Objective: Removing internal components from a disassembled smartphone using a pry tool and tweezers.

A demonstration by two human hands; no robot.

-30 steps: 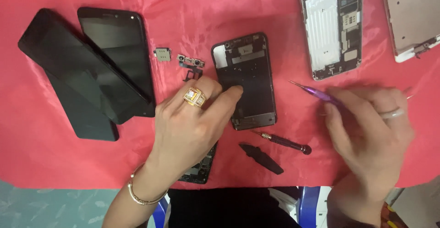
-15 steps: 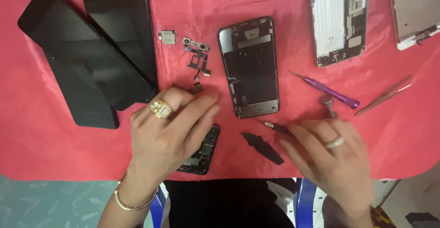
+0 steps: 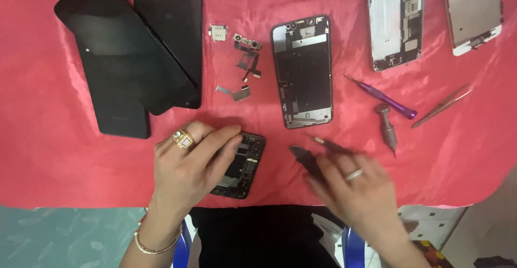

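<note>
red cloth, phone frames, screwdrivers

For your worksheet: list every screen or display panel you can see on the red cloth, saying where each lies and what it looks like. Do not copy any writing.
Top black panel: upper left, tilted, dark, glossy rectangle.
Second black panel: beside it, partly covered, upright.
Third black panel: lowest of the stack, mostly hidden.
No packages, labels or signs can be made out.

We see a shiny, satin-like red cloth, glossy black glass screens, a bare metal phone frame, a purple metallic screwdriver and steel tweezers.
</note>
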